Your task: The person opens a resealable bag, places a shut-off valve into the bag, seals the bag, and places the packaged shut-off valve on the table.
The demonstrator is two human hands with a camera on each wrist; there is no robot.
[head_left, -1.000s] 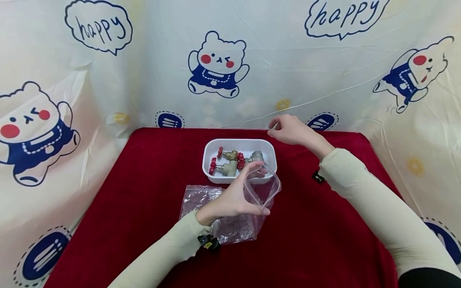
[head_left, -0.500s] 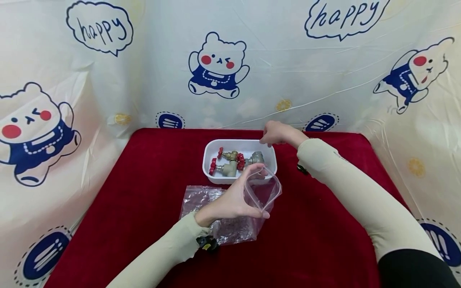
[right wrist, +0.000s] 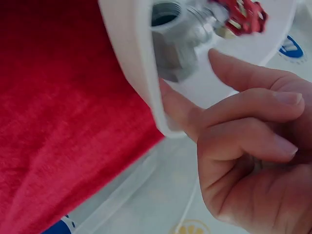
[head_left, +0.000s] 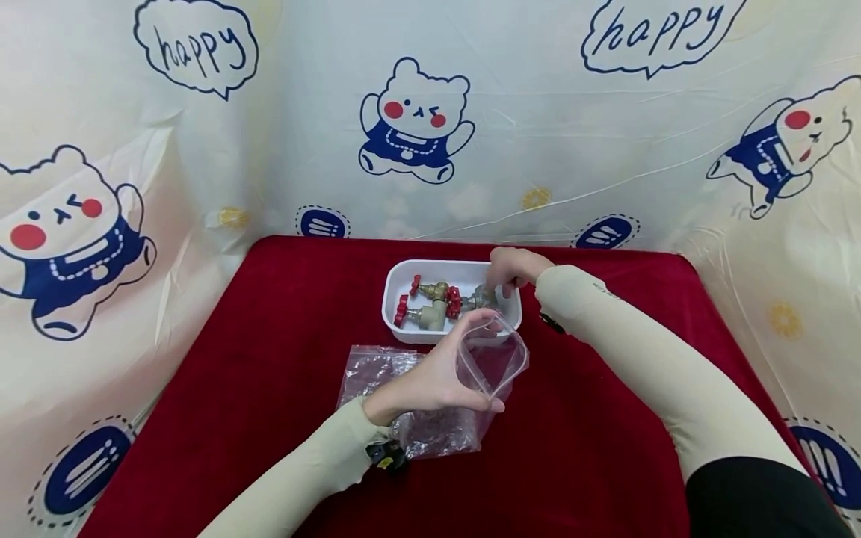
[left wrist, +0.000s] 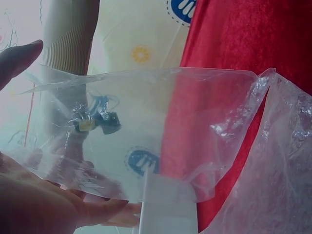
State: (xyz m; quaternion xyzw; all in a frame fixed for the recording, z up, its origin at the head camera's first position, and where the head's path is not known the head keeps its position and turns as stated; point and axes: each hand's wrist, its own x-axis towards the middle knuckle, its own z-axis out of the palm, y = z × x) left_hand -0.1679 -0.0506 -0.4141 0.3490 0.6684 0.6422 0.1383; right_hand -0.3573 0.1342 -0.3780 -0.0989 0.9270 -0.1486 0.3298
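Left grip (head_left: 437, 379) curls round a clear bag (head_left: 498, 362) before us; right grip (head_left: 516, 267), parted and empty, sits beside a grey valve (right wrist: 174, 61).

Right wrist view: tray (right wrist: 134, 58), red handwheel (right wrist: 254, 18) cropped.

Left hand (head_left: 433, 379) arched wide, the right hand (head_left: 514, 266) extends thumb and index (other visible fingers curled).

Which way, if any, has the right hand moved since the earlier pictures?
Yes: against the white tray in the head view, the right hand has moved left and lower in the picture, now reaching over the tray's right end.
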